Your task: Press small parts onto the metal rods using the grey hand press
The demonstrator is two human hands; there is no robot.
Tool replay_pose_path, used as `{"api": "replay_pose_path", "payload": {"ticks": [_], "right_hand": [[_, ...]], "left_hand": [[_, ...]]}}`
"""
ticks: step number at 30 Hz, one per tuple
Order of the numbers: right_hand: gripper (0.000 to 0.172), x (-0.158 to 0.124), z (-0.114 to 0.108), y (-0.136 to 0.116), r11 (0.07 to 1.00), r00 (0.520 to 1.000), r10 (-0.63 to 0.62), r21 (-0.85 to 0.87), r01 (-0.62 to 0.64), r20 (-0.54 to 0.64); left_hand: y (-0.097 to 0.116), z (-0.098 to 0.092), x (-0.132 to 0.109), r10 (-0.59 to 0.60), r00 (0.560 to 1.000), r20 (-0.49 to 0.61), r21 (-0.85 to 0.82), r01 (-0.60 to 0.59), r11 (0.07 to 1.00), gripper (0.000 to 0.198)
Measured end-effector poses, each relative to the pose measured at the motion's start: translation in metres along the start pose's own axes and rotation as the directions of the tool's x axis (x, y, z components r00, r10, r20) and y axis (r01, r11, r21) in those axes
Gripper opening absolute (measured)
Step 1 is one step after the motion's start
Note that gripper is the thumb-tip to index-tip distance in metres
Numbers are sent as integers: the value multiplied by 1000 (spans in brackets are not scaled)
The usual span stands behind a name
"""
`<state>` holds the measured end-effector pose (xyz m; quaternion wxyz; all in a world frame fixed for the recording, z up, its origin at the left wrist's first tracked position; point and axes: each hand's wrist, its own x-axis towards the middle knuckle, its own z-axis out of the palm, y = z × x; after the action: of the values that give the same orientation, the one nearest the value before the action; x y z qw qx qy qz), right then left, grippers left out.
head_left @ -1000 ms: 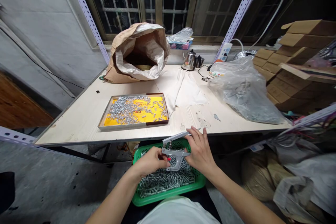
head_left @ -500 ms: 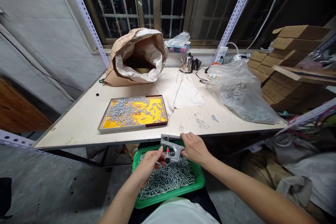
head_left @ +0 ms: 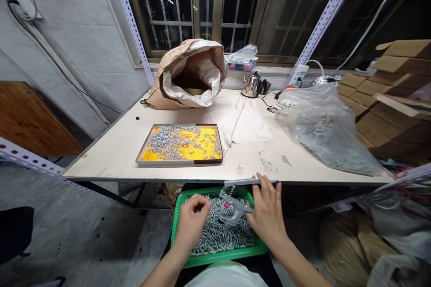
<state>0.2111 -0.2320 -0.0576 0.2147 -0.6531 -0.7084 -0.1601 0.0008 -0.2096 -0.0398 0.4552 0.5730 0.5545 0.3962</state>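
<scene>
Right hand (head_left: 267, 215) grips the hand press pliers (head_left: 232, 210) over the green basket (head_left: 218, 258) below the desk (head_left: 111, 159) edge, left hand (head_left: 190, 224) curls into its metal pins (head_left: 215, 237), catch unclear; best pinch one pin, pliers level.

Bright overhead light, dark window (head_left: 208, 9), wide-angle bending at edges, sharp focus.

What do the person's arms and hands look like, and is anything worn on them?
Both arms are bare to the picture's lower edge; no sleeves show. The left hand and the right hand wear no gloves, rings, watch or bracelet that I can see. A white garment shows between the arms.
</scene>
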Motion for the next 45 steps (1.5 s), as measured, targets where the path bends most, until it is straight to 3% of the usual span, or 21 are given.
{"api": "replay_pose_path", "payload": {"ticks": [1,3,6,9,11,14,18,21,23,25,28,31,34,37,43,45], "right_hand": [[42,-3,0,5,1000,1000,-7,-15,7,-4],[40,-9,-1,17,999,1000,-12,-33,12,-15],[38,-17,-1,33,999,999,32,-28,-33,-31],[38,-21,0,41,997,996,79,-5,-79,-32],[38,-23,2,42,996,995,90,21,-90,-34],[38,-23,6,40,994,995,92,69,-88,-43],[37,-22,11,33,989,995,86,122,-79,-53],[37,-25,14,34,991,995,66,123,-56,-80],[37,-27,16,38,993,992,62,111,-50,-113],[38,-30,19,43,994,988,51,100,-36,-147],[39,-32,22,48,996,983,29,90,-13,-179],[40,-32,23,50,997,978,-18,76,34,-205],[40,-32,23,51,994,970,-89,39,101,-225],[41,-33,23,52,994,966,-90,32,101,-242],[40,-34,19,51,996,970,-66,44,79,-236],[39,-35,17,51,997,974,-45,52,58,-222]], "left_hand": [[-3,-5,-1,8,1000,8,72,-9,997,22],[-9,-16,-3,-31,990,139,257,-5,966,22],[-21,-25,-8,-113,939,325,532,-83,843,25],[-33,-17,-12,-105,898,428,696,-253,672,67],[-38,-7,-9,-155,831,535,720,-353,598,84],[-40,8,1,-240,751,616,721,-414,556,80],[-38,11,8,-211,694,689,649,-459,607,72],[-33,6,4,-203,681,704,615,-440,654,71],[-24,2,2,-165,696,699,590,-432,682,69],[-9,-4,9,-43,772,634,559,-420,715,55],[19,-20,46,171,921,349,587,-357,726,32],[39,-40,108,199,976,85,744,-195,639,27],[44,-53,165,148,989,12,778,-103,620,24],[41,-49,197,121,993,14,783,-87,616,23],[33,-18,207,39,989,145,792,-139,594,10],[31,-17,205,-1,985,174,807,-142,573,17]]}}
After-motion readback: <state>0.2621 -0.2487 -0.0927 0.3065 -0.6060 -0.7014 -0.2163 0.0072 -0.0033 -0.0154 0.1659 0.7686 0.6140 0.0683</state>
